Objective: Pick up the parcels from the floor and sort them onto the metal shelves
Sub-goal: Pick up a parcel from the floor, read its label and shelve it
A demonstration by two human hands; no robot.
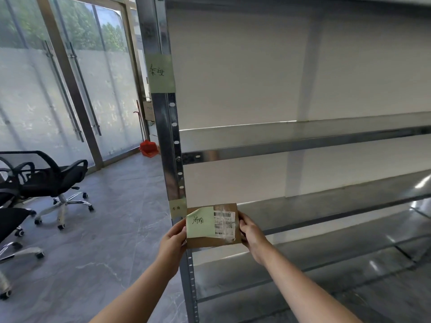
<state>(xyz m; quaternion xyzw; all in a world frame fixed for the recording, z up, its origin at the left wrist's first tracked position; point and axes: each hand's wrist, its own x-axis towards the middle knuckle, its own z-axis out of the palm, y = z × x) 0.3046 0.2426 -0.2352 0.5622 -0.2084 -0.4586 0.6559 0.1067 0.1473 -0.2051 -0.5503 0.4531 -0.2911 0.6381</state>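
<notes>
- Nearest the camera, two bare forearms reach forward; the left hand (173, 238) and right hand (250, 238) hold a small brown cardboard parcel (211, 241) between them.
- The fingers of each hand are clamped on a short edge, left on the left edge, right on the right, so both hands are equally near.
- The parcel is in the air, face toward the camera, long axis left to right, with a green note (200, 222) and a white shipping label (224, 223) on it.
- It sits just right of the shelf upright (171, 148), level with the small green tag (177, 208) on that post and with a metal shelf (326, 214) directly beyond.
- The shelf lies on the far side of the parcel, so the placing move looks like a straight push forward.
</notes>
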